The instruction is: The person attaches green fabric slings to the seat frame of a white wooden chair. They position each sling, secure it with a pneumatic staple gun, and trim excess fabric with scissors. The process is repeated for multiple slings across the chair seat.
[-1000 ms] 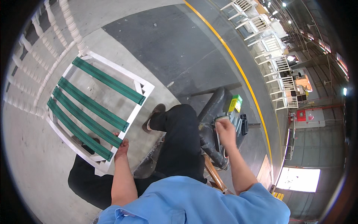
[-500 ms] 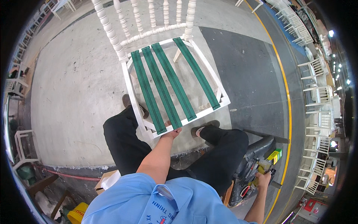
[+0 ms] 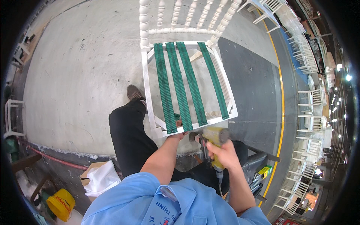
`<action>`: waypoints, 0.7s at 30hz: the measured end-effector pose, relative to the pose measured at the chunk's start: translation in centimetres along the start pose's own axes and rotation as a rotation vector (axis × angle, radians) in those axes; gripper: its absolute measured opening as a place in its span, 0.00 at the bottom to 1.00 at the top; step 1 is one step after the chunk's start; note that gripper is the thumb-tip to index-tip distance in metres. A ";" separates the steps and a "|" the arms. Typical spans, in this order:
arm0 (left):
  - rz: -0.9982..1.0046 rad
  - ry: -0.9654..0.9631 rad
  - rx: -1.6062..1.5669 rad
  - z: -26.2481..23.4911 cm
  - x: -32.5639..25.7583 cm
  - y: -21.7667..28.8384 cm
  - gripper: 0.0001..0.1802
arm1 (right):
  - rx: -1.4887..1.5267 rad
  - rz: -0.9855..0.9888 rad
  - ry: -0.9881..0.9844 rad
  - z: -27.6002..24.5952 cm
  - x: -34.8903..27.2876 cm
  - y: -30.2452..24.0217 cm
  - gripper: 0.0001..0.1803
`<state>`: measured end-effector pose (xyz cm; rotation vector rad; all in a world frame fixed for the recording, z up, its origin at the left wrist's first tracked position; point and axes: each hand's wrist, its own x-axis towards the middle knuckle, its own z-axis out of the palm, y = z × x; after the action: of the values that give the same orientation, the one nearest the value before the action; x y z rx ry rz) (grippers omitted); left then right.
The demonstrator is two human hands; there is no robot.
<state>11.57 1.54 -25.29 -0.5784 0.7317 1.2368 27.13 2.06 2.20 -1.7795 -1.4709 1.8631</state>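
— Where is your left hand (image 3: 179, 132)?

— It rests at the front rail of the white chair frame (image 3: 150, 93), your fingers closed on the rail where the green straps (image 3: 180, 84) end. The frame stands on the concrete floor (image 3: 75, 75), right against your knees.

— And your right hand (image 3: 221, 153)?

— Your fingers are clenched around the grip of a yellow staple gun (image 3: 213, 139). Its nose sits just beside the frame's front rail, near your left hand; whether it touches the wood, I cannot tell.

— Anything else around you?

— A yellow bucket (image 3: 62, 204) and a white cloth (image 3: 99, 180) lie low to your left. Rows of white chairs (image 3: 311, 101) stand well apart on your right.
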 end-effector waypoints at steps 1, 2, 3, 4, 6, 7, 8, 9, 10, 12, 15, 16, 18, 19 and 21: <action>0.051 -0.086 -0.009 0.1 -0.1 0.0 0.16 | -0.022 0.044 -0.009 0.9 1.3 -0.2 0.18; 0.057 -0.090 0.006 0.2 -0.1 0.0 0.15 | -0.063 0.061 -0.006 1.5 2.2 -0.4 0.18; 0.031 -0.025 0.037 0.2 -0.3 0.0 0.15 | -0.105 0.080 -0.005 2.0 3.0 -0.5 0.18; 0.064 -0.001 0.181 0.5 -0.2 0.0 0.30 | -0.153 0.121 0.006 2.4 3.5 -0.6 0.18; 0.081 -0.099 0.053 0.6 -0.5 0.1 0.19 | -0.182 0.110 -0.010 2.9 4.1 -0.8 0.18; 0.020 -0.064 0.017 0.7 -0.7 0.3 0.13 | -0.200 0.125 -0.006 3.0 4.3 -0.8 0.17; 0.005 -0.083 0.081 0.8 -0.8 0.4 0.14 | -0.219 0.120 0.001 3.1 4.4 -0.8 0.17; 0.053 -0.158 0.076 0.9 -1.0 0.6 0.15 | -0.239 0.125 0.012 3.3 4.5 -0.8 0.17; 0.054 -0.153 0.089 1.1 -1.1 0.7 0.16 | -0.247 0.122 0.011 3.3 4.6 -0.7 0.17; 0.055 -0.141 0.094 1.2 -1.3 0.8 0.17 | -0.251 0.115 0.007 3.5 4.8 -0.6 0.17; 0.041 -0.147 0.067 1.3 -1.4 0.7 0.17 | -0.260 0.138 0.017 3.6 4.8 -0.6 0.17; 0.035 -0.165 0.050 1.3 -1.4 0.6 0.17 | -0.279 0.164 0.049 3.7 4.7 -0.7 0.18; -0.026 -0.062 0.045 1.3 -1.3 0.6 0.17 | -0.255 0.122 0.027 4.0 4.5 -0.7 0.18; 0.028 -0.102 0.088 1.3 -1.2 0.6 0.17 | -0.243 0.131 0.018 4.3 4.3 -0.8 0.18; 0.000 -0.015 0.202 1.4 -1.2 0.8 0.19 | -0.278 0.099 0.007 4.6 4.1 -0.9 0.17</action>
<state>10.84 2.01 -23.52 -0.4023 0.8334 1.1501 21.76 3.00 -0.76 -2.0115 -1.7415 1.7651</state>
